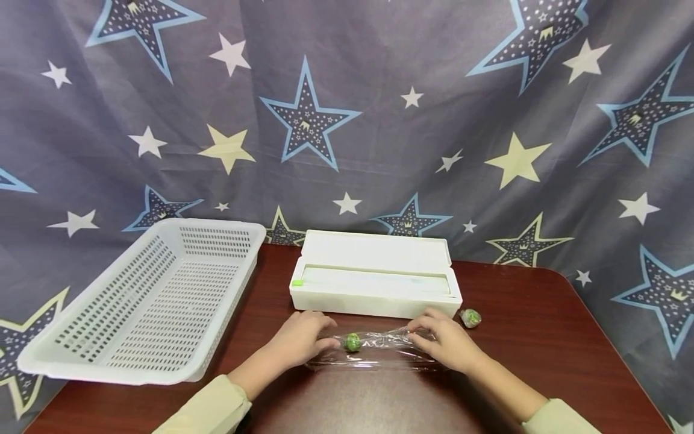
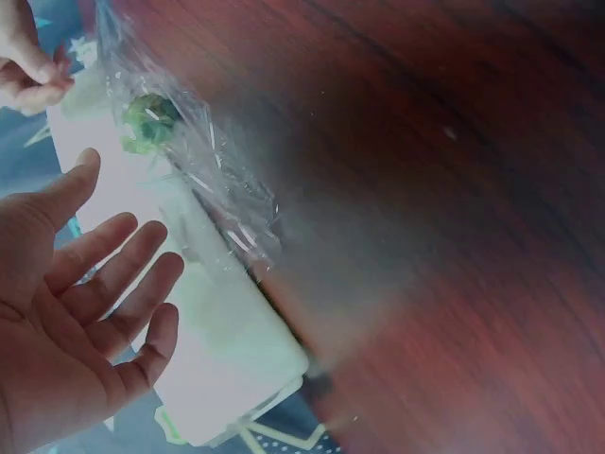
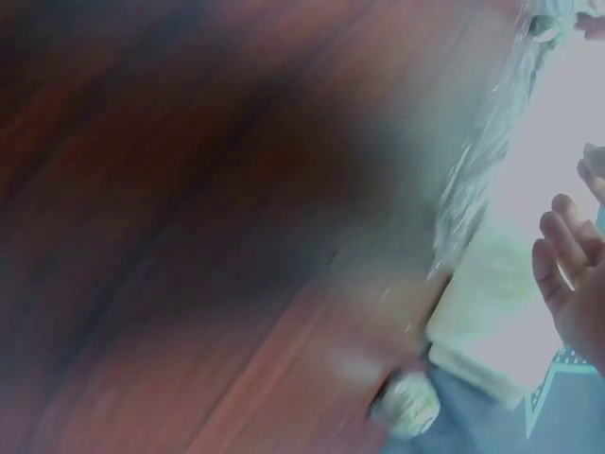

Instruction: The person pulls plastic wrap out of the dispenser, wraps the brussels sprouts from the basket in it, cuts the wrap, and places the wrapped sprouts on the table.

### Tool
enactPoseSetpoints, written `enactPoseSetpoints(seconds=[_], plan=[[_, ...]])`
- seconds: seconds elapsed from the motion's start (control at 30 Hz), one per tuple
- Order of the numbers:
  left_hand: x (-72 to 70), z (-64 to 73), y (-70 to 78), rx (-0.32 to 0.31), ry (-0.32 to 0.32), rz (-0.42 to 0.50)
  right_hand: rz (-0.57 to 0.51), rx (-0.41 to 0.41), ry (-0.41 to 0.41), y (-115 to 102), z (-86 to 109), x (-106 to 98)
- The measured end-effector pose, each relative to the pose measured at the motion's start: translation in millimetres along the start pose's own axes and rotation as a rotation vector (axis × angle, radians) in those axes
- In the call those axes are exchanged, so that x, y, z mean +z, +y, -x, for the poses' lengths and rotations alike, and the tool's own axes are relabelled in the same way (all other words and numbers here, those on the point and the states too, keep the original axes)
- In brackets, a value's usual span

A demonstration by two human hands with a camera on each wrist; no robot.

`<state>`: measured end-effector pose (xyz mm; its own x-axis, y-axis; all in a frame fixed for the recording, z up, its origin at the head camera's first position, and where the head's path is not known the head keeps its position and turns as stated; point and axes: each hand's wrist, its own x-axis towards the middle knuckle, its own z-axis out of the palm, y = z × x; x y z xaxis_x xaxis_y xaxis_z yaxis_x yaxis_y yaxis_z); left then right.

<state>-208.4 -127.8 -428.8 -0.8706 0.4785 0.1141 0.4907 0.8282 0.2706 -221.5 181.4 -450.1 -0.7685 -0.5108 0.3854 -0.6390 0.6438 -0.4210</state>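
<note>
A small round green item (image 1: 352, 342), its kind unclear, lies in a sheet of clear plastic wrap (image 1: 379, 342) on the table. My left hand (image 1: 301, 339) is at the left end of the wrap; in the left wrist view its fingers (image 2: 121, 274) are spread and loosely bent, with nothing held. At the wrap's right end, my right hand (image 1: 446, 339) pinches the film between thumb and index finger, the other fingers loose. Another green item (image 1: 470, 317), wrapped in film, sits beyond the right hand; it also shows in the right wrist view as a blurred ball (image 3: 408, 405).
Behind the hands stands a long white box (image 1: 374, 303) with its lid raised and a strip across its opening. A white perforated plastic basket (image 1: 217, 337) occupies the left of the dark red wooden table (image 1: 542, 337). A star-patterned curtain (image 1: 379, 150) hangs behind.
</note>
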Motion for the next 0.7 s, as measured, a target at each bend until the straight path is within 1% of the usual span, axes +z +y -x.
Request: enactPoseSetpoints(seconds=[0.1,0.17,0.23,0.3,0.43,0.5,0.7], plan=[[4.3,-5.9,-1.8,-0.029,-0.03,0.049,0.019,-0.06,-0.017,-4.1,-7.7,6.4],[6.2,-8.6,-3.2,-0.038,-0.044,0.069,0.061,-0.071,-0.05,-4.9,-10.3,10.1],[8.3,-10.7,-4.8,-0.033,-0.058,0.078,0.117,-0.068,-0.09,-4.3,-11.0,13.5],[9.3,-12.1,-6.0,-0.021,-0.071,0.088,0.151,-0.046,-0.133,-2.3,-9.9,16.3],[9.7,-13.5,-9.2,0.006,-0.094,0.09,0.161,0.004,-0.181,2.9,-7.9,19.0],[9.2,-13.6,-11.7,0.008,-0.11,0.095,0.141,0.035,-0.183,5.9,-7.3,19.0],[7.5,-12.3,-19.6,-0.019,-0.156,0.178,0.055,0.125,-0.154,16.5,-5.7,15.9]])
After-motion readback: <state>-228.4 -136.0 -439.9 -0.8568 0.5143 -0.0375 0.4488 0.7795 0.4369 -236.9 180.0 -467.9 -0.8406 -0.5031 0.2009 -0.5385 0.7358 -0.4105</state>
